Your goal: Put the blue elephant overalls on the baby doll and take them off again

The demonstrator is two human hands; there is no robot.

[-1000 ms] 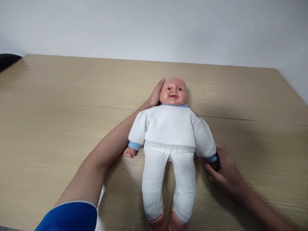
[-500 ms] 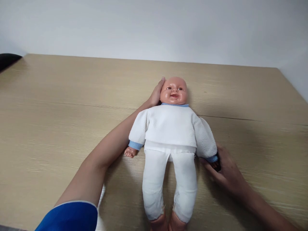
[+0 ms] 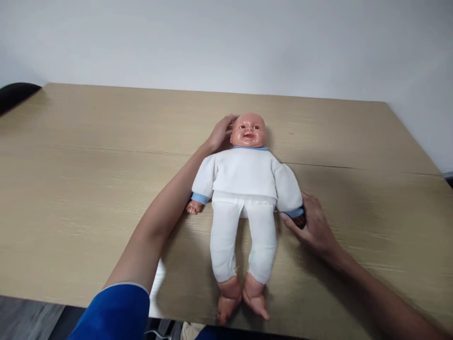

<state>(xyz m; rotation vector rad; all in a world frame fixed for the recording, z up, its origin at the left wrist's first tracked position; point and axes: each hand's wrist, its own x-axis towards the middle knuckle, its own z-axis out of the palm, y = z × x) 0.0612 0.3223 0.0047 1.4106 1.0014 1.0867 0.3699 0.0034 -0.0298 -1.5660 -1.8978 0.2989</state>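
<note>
A baby doll [image 3: 244,174] with a bald head, white top, blue cuffs and white trousers lies on its back, bare feet toward me. My left hand [image 3: 221,132] rests on the table beside the doll's head, its fingers stretched out and apart, their tips partly hidden by the head. Around the doll's hand and blue cuff on the right side, my right hand [image 3: 314,224] is curled, thumb on the near side and fingers on the outer side. The doll's other arm lies next to my left forearm.
The wooden table [image 3: 88,189] has a seam running across it behind the doll's shoulders. A pale wall [image 3: 212,42] stands behind. A dark rounded object [image 3: 17,94] shows past the far left edge. Grey floor [image 3: 28,314] appears at lower left.
The view has shifted so the doll sits higher and its feet now show fully. My left fingers lie a little looser beside the head. My right hand stays at the doll's hand.
</note>
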